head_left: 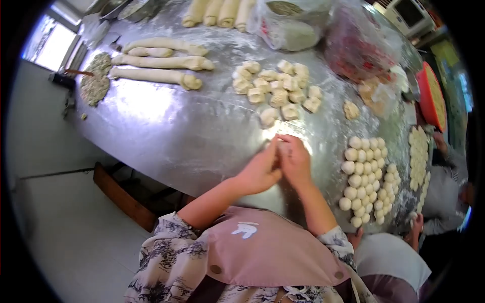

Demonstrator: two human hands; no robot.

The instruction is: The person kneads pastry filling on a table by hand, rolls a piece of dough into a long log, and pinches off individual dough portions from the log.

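My left hand [260, 169] and my right hand [296, 162] are pressed together above the metal table [197, 136], close to its near edge. Cupped between them is a piece of dough [285, 147], mostly hidden by the fingers. Just beyond my fingertips lies a loose group of cut dough pieces [278, 99], with one piece [269, 117] nearest to my hands. Over to the right, round dough balls [361, 181] sit in close rows.
Dough ropes [160, 61] lie at the left, beside a crumbly mound [96, 78]. Thick dough rolls [227, 12] and plastic bags [358, 43] occupy the far side. Flattened dough pieces [418, 156] and a red basin [432, 96] are at right, where other people work.
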